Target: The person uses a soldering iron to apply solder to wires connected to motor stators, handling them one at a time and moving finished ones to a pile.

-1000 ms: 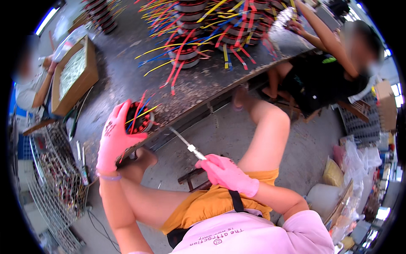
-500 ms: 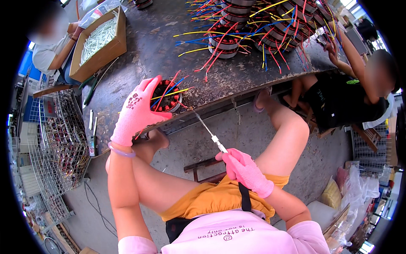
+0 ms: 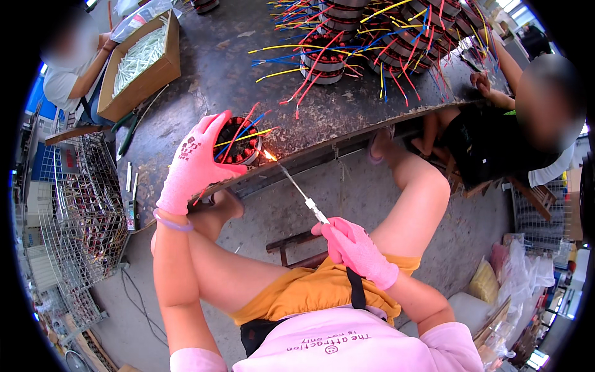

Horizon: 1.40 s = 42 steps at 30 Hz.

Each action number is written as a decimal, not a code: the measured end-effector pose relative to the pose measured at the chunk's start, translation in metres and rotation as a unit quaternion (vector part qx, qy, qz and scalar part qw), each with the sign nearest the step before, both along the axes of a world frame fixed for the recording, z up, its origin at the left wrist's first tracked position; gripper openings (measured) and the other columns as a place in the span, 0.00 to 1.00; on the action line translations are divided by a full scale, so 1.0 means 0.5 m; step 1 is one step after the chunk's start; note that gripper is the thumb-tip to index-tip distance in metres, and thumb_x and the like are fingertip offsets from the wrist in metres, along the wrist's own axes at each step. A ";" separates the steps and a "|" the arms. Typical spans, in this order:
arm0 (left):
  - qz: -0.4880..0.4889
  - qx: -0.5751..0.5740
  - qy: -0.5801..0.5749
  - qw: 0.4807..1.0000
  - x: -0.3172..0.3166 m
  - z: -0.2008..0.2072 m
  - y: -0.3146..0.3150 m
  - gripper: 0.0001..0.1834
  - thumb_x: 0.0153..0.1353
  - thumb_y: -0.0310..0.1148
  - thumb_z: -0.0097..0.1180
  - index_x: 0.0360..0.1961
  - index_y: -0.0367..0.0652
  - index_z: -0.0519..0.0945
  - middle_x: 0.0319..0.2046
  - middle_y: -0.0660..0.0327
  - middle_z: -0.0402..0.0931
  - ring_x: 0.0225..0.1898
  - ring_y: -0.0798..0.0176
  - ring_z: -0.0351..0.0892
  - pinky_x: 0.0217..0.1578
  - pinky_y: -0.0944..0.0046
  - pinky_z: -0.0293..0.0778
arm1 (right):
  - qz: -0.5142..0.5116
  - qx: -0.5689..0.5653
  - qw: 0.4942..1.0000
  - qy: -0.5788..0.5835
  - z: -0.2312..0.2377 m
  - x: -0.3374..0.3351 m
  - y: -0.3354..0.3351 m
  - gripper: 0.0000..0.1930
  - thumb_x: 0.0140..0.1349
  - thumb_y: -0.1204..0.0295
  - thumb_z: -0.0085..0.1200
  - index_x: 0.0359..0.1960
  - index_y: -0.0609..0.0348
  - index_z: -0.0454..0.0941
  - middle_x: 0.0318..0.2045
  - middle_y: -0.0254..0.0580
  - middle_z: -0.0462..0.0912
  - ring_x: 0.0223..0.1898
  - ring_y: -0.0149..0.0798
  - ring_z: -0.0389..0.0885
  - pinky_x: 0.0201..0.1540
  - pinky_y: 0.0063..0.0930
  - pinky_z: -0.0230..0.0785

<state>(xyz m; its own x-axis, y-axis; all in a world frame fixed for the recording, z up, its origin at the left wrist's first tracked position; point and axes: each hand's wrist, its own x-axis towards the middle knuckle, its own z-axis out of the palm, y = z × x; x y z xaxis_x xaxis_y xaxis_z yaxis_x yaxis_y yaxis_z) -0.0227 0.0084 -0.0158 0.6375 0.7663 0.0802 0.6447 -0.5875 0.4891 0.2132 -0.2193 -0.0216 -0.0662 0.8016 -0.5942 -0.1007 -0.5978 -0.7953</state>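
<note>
My left hand [image 3: 192,161], in a pink glove, is wrapped round the near left side of a motor stator [image 3: 257,146] at the table's edge. Red, blue and yellow wires stick out of the stator's dark, red-banded windings. In my right pink-gloved hand [image 3: 358,248] is a slim rod-shaped tool [image 3: 296,183] with a white collar, slanting up and left. A small orange flame [image 3: 270,155] burns where the tool's tip meets the stator's right side. My fingers hide the tool's rear end and part of the stator.
Several wired stators [image 3: 325,59] are stacked at the back of the dark worktable [image 3: 217,68]. A cardboard box [image 3: 145,74] of white sticks stands back left, with a person beside it. Another person [image 3: 496,146] sits at right. Wire baskets [image 3: 80,229] stand at left.
A flame has appeared at the tool's tip beside the stator. The whole view has shifted slightly; both hands keep their holds. The person at right has lowered a hand.
</note>
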 end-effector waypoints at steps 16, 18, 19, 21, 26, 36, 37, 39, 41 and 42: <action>-0.008 0.000 -0.022 1.000 0.006 0.000 -0.001 0.50 0.37 0.34 0.76 0.65 0.38 0.68 0.59 0.51 0.71 0.60 0.45 0.71 0.60 0.55 0.69 | 0.049 0.037 0.997 -0.051 -0.006 0.002 -0.001 0.15 0.73 0.67 0.40 0.43 0.65 0.76 0.20 0.39 0.69 0.19 0.28 0.69 0.26 0.25 0.64; -0.004 -0.009 -0.025 1.000 0.008 0.003 -0.003 0.50 0.37 0.34 0.76 0.65 0.38 0.67 0.59 0.51 0.71 0.60 0.45 0.71 0.60 0.55 0.69 | 0.048 0.036 0.997 -0.054 -0.005 0.003 -0.002 0.15 0.73 0.66 0.40 0.43 0.65 0.76 0.20 0.38 0.69 0.19 0.28 0.69 0.27 0.26 0.64; -0.006 -0.006 -0.026 1.000 0.008 0.003 -0.003 0.50 0.37 0.34 0.76 0.65 0.37 0.68 0.58 0.51 0.71 0.60 0.45 0.71 0.60 0.55 0.69 | 0.048 0.036 0.997 -0.056 -0.004 0.004 -0.002 0.15 0.73 0.66 0.40 0.43 0.66 0.76 0.20 0.38 0.69 0.19 0.28 0.69 0.27 0.26 0.64; -0.010 -0.002 -0.026 1.000 0.007 0.003 -0.003 0.49 0.37 0.34 0.76 0.65 0.37 0.68 0.58 0.51 0.71 0.60 0.46 0.71 0.60 0.55 0.69 | 0.047 0.038 0.996 -0.058 -0.001 0.004 -0.003 0.16 0.73 0.65 0.40 0.43 0.66 0.76 0.19 0.38 0.69 0.19 0.29 0.69 0.27 0.26 0.64; -0.003 -0.001 -0.022 1.000 0.008 0.004 -0.005 0.50 0.37 0.34 0.76 0.65 0.37 0.68 0.58 0.50 0.71 0.59 0.46 0.72 0.60 0.56 0.69 | 0.025 0.003 0.999 -0.035 -0.006 0.001 -0.004 0.16 0.72 0.63 0.42 0.43 0.65 0.76 0.18 0.37 0.69 0.19 0.28 0.69 0.27 0.26 0.64; 0.003 -0.003 -0.025 1.000 0.013 0.002 -0.010 0.50 0.36 0.35 0.76 0.65 0.36 0.68 0.58 0.50 0.71 0.58 0.47 0.73 0.59 0.56 0.70 | 0.006 0.019 1.000 -0.022 -0.015 0.001 -0.007 0.18 0.72 0.60 0.44 0.45 0.62 0.78 0.17 0.33 0.70 0.17 0.24 0.65 0.22 0.23 0.58; 0.002 -0.001 -0.024 1.000 0.013 0.000 -0.009 0.50 0.36 0.35 0.76 0.65 0.36 0.68 0.58 0.50 0.71 0.58 0.46 0.73 0.59 0.56 0.70 | -0.003 0.012 1.000 -0.014 -0.015 0.001 -0.008 0.18 0.71 0.58 0.45 0.46 0.62 0.78 0.16 0.32 0.70 0.16 0.23 0.64 0.21 0.21 0.55; 0.000 0.004 -0.023 1.000 0.013 -0.002 -0.007 0.50 0.36 0.35 0.76 0.65 0.36 0.68 0.58 0.50 0.70 0.58 0.46 0.73 0.59 0.55 0.70 | -0.008 0.010 1.000 -0.009 -0.018 0.001 -0.010 0.18 0.71 0.58 0.45 0.46 0.61 0.78 0.16 0.32 0.70 0.15 0.23 0.63 0.20 0.21 0.54; 0.000 0.000 -0.023 1.000 0.012 0.000 -0.008 0.50 0.36 0.35 0.76 0.65 0.36 0.67 0.59 0.50 0.70 0.59 0.46 0.72 0.60 0.55 0.69 | -0.004 0.011 1.000 -0.012 -0.017 0.001 -0.009 0.18 0.72 0.58 0.45 0.47 0.60 0.78 0.16 0.32 0.70 0.15 0.23 0.62 0.19 0.21 0.54; 0.001 -0.002 -0.023 1.000 0.012 0.000 -0.008 0.51 0.36 0.35 0.76 0.65 0.36 0.67 0.59 0.50 0.70 0.59 0.46 0.72 0.60 0.55 0.69 | 0.001 0.013 1.000 -0.018 -0.015 0.001 -0.007 0.18 0.72 0.58 0.45 0.47 0.60 0.78 0.15 0.32 0.70 0.14 0.23 0.62 0.19 0.21 0.53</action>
<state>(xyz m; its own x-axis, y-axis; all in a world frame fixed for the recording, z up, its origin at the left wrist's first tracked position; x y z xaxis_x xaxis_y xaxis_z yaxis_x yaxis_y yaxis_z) -0.0169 0.0045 -0.0159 0.6318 0.7678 0.1061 0.6221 -0.5840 0.5214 0.2137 -0.2229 -0.0289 -0.0463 0.8164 -0.5757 -0.0698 -0.5775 -0.8134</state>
